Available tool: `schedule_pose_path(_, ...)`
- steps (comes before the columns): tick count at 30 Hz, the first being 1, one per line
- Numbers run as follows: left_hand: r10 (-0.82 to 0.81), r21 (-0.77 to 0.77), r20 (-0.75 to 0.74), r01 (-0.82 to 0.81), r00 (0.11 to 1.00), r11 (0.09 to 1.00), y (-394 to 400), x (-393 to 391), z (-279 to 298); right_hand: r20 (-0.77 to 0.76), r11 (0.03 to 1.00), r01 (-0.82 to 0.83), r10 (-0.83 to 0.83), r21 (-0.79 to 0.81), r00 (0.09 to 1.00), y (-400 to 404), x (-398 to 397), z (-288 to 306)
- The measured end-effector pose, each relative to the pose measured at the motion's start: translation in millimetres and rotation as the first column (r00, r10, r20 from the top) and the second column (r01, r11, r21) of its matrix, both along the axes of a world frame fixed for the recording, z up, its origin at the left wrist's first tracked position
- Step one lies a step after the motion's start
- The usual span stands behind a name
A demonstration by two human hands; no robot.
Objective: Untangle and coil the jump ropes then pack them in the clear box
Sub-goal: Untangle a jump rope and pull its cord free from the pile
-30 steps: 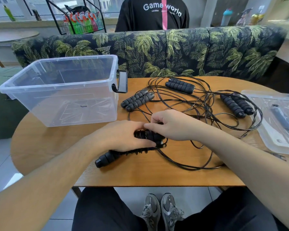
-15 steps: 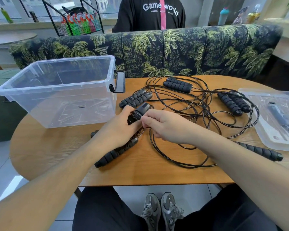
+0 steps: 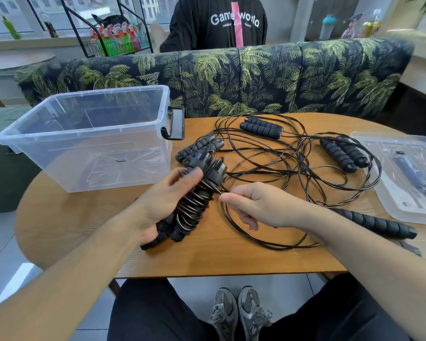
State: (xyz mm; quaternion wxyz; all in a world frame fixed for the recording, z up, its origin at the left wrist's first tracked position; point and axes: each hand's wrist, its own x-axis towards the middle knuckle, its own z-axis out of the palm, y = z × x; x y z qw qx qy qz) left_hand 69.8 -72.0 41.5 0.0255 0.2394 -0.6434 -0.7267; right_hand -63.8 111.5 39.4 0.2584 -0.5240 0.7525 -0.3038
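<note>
Jump rope (image 3: 194, 200), black cord coiled round paired handles

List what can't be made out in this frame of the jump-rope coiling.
Head view only:
- Which cord belongs to which handles: the tangled cords overlap.
- Left hand palm hides part of the wrapped handle pair.
- Right hand: its fingertips hide the pinch on the cord.
- Lone handle: the forearm covers its near end.
- Lid is cut off by the right edge.

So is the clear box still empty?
Empty. Through the clear box only its bare floor shows; every rope is on the table or in the left hand.
</note>
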Motion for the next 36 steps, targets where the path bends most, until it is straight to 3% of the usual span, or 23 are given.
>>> schedule_pose_path(4,-0.043,-0.008,0.004,0.043,0.999,0.999,1,2,0,0.009,0.997,-0.073,0.073,0.015,0.997,3,-11,-1)
schedule_pose_path(8,-0.133,-0.027,-0.007,0.133,0.991,0.991,-1,7,5,0.181,0.992,-0.099,0.084,0.073,0.980,11,-24,6)
schedule_pose_path(11,-0.197,-0.019,-0.013,0.197,0.980,0.980,-4,10,9,0.209,0.993,-0.077,0.057,0.088,0.976,15,-30,11)
schedule_pose_path(16,-0.280,-0.027,-0.003,0.280,0.960,0.960,-2,8,12,-0.072,1.000,-0.014,0.016,0.023,0.997,9,-33,6)
schedule_pose_path(21,-0.302,-0.067,-0.002,0.301,0.953,0.951,1,4,8,-0.325,0.984,-0.147,0.106,-0.104,0.940,3,-33,-5)
schedule_pose_path(28,-0.349,-0.255,-0.055,0.324,0.936,0.911,-3,3,6,-0.398,0.971,-0.147,0.060,-0.190,0.915,9,-33,-13)
schedule_pose_path(31,-0.433,-0.424,0.040,0.407,0.901,0.809,-5,3,9,-0.365,0.984,-0.135,0.084,-0.115,0.927,12,-33,-10)
schedule_pose_path(36,-0.465,-0.614,0.200,0.480,0.863,0.627,3,3,15,-0.345,0.999,0.041,-0.031,0.023,0.938,13,-33,-4)
